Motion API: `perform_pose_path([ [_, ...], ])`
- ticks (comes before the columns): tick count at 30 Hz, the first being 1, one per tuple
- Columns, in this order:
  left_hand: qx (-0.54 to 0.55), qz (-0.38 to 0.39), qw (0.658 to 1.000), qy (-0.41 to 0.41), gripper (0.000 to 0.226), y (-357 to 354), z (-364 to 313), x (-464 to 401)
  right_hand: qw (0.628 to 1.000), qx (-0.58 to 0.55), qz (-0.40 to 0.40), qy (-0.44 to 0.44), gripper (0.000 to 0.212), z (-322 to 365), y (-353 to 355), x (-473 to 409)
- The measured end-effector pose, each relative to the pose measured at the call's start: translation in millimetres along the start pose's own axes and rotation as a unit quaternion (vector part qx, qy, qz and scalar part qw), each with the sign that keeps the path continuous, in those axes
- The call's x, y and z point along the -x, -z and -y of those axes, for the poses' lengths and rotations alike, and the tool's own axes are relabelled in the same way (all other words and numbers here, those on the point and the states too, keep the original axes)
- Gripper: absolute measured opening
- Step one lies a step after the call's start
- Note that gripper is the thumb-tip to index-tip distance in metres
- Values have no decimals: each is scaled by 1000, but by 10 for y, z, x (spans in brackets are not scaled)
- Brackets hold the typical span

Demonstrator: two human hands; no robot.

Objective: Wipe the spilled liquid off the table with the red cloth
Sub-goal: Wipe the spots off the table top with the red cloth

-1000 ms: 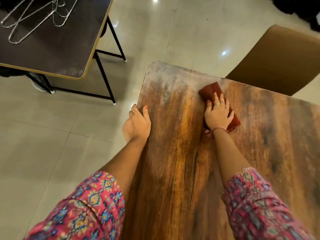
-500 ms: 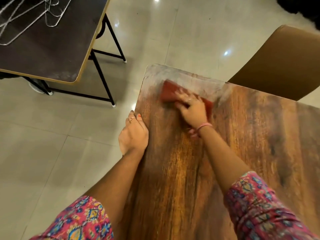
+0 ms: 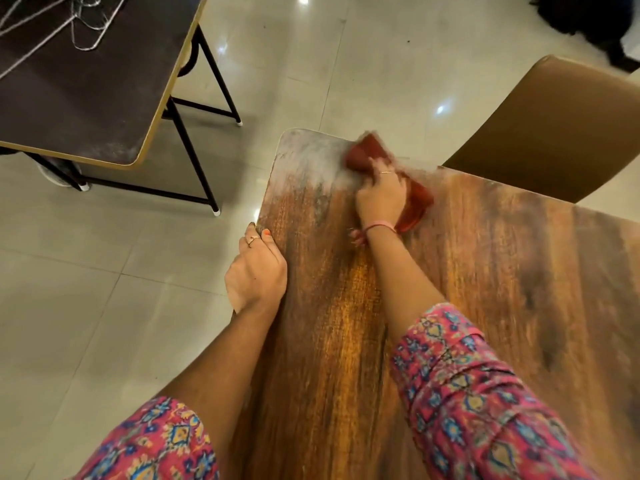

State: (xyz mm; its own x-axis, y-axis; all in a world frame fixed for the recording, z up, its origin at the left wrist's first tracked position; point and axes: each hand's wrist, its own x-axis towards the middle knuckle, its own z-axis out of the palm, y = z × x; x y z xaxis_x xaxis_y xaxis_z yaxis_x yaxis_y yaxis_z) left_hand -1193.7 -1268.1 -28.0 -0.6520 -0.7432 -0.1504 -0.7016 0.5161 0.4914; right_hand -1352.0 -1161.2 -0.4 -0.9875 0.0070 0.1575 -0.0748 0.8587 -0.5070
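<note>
The red cloth (image 3: 369, 152) lies flat near the far edge of the wooden table (image 3: 485, 271), blurred by motion. My right hand (image 3: 381, 195) presses down on it, covering its middle; cloth shows past the fingers and at the right of the wrist. A pale, whitish wet sheen (image 3: 311, 164) covers the table's far left corner just left of the cloth. My left hand (image 3: 256, 275) grips the table's left edge, thumb on top, fingers curled over the side.
A tan chair back (image 3: 554, 133) stands behind the table's far right edge. A dark table (image 3: 79, 98) with black legs and wire hangers (image 3: 83, 26) on it stands at the far left. Glossy tiled floor (image 3: 104, 271) lies to the left.
My right hand swept the cloth left toward the far left corner, then back right along the far edge. My left hand stayed on the table's left edge.
</note>
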Motion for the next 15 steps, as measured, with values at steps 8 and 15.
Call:
perform_pose_path([
  [8, 6, 9, 1000, -3, 45, -20, 12, -28, 889, -23, 296, 349, 52, 342, -209, 336],
  [15, 1, 11, 1000, -10, 51, -58, 70, -42, 970, 154, 183, -42, 57, -711, 269, -833],
])
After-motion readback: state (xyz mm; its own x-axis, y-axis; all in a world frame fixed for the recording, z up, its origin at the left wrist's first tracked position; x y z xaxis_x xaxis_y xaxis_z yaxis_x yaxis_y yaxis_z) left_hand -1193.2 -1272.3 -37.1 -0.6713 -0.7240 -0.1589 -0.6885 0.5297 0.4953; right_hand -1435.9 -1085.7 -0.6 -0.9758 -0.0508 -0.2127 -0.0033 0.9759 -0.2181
